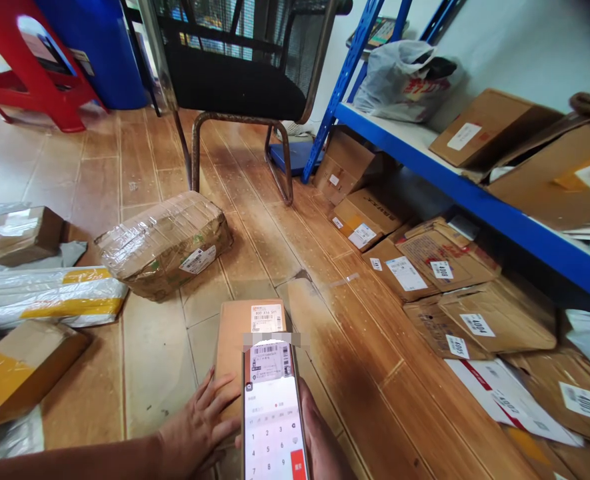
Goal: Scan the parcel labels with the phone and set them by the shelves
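A smartphone (271, 417) is held upright in front of me, gripped along its edge by my right hand (319, 433). Its screen shows a number keypad below a camera picture of a shipping label. Behind the phone, a small brown cardboard box (231, 327) lies on the floor, partly covered by it. A white printed label (268, 316) is stuck on the box's upper right. My left hand (195, 423) has its fingers spread, their tips resting on the left side of the box.
A taped parcel (165, 243) lies ahead on the floor, beside silver-and-yellow wrapped packages (49, 293) and a box (25, 370) on the left. A black chair (235, 80) stands beyond. To the right, a blue-edged shelf (425, 160) holds boxes, with labelled parcels (499, 313) beneath.
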Available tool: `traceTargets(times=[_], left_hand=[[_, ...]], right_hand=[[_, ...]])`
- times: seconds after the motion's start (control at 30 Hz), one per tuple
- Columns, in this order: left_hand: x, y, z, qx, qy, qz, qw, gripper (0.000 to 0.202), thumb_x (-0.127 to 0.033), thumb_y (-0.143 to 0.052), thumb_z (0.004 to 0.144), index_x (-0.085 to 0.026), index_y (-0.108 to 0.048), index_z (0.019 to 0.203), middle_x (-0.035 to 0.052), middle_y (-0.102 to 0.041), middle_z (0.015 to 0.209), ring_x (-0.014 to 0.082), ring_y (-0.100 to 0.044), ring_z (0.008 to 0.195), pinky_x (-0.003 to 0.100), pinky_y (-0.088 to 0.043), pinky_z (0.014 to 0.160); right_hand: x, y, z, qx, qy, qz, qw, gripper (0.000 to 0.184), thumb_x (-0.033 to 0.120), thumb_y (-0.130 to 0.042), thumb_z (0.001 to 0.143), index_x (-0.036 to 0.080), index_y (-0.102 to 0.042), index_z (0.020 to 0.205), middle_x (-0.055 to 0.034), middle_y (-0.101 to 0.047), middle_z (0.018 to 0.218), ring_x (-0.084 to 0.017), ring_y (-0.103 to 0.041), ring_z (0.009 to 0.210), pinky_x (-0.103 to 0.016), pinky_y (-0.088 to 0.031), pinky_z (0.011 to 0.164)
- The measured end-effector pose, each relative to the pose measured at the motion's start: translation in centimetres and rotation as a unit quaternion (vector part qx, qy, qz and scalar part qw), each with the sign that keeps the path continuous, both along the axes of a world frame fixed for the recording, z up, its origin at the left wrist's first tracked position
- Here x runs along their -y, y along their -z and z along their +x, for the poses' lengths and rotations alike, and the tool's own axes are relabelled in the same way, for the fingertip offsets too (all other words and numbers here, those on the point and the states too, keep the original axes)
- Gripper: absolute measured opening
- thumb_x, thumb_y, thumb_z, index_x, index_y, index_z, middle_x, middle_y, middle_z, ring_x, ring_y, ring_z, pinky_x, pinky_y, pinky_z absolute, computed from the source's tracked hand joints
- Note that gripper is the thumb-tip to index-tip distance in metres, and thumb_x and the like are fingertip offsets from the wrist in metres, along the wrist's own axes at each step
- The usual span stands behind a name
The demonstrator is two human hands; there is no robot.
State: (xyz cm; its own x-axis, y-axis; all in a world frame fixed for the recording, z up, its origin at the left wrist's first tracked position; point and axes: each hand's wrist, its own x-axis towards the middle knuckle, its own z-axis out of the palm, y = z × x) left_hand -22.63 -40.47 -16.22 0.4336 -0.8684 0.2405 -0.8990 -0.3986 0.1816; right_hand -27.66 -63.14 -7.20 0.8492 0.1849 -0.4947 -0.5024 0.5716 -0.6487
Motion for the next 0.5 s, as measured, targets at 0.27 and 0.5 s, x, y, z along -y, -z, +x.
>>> traceTargets(times=[0.27, 0.5], left_hand=[[0.1, -0.6, 0.1, -0.003, 0.001, -0.007, 1.000, 0.042, -0.057, -0.054, 0.082, -0.032, -0.058, 0.116, 0.0008, -0.056, 0.123, 0.0240, -0.031, 0.129, 0.045, 0.004, 0.117], [0.2, -0.6, 0.0, -0.008, -0.003, -0.014, 1.000, 0.045, -0.057, -0.054, 0.081, -0.031, -0.057, 0.119, 0.0008, -0.056, 0.124, 0.0244, -0.033, 0.129, 0.046, 0.005, 0.117]], right_hand=[[-0.3, 0.8, -0.6, -0.026, 0.039, -0.019, 0.999, 0.069, 0.067, -0.055, 0.078, 0.024, -0.046, 0.132, -0.0113, -0.060, 0.131, -0.032, -0.046, 0.129, -0.051, -0.040, 0.103], [-0.4, 0.2, -0.1, -0.019, 0.012, -0.001, 1.000, 0.075, 0.068, -0.055, 0.077, 0.022, -0.041, 0.135, -0.0129, -0.057, 0.134, -0.031, -0.047, 0.128, -0.048, -0.039, 0.104]])
